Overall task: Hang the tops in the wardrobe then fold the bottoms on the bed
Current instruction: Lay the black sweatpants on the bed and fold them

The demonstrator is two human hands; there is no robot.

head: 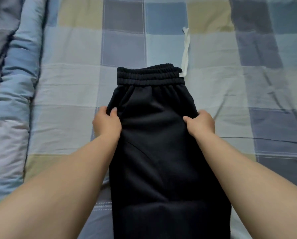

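Observation:
A pair of black sweatpants (pixel 158 144) lies lengthwise on the bed, folded in half along its length, with the elastic waistband (pixel 150 75) at the far end. A white drawstring (pixel 186 50) trails from the waistband's right corner over the sheet. My left hand (pixel 106 124) grips the left edge of the pants below the waistband, thumb on top of the cloth. My right hand (pixel 200 124) grips the right edge at the same height. The legs run toward me and leave the frame at the bottom.
The bed is covered by a checked sheet (pixel 66 83) in blue, grey, cream and white squares. A rolled quilt (pixel 11 83) of the same pattern lies along the left side. The sheet is creased at the right.

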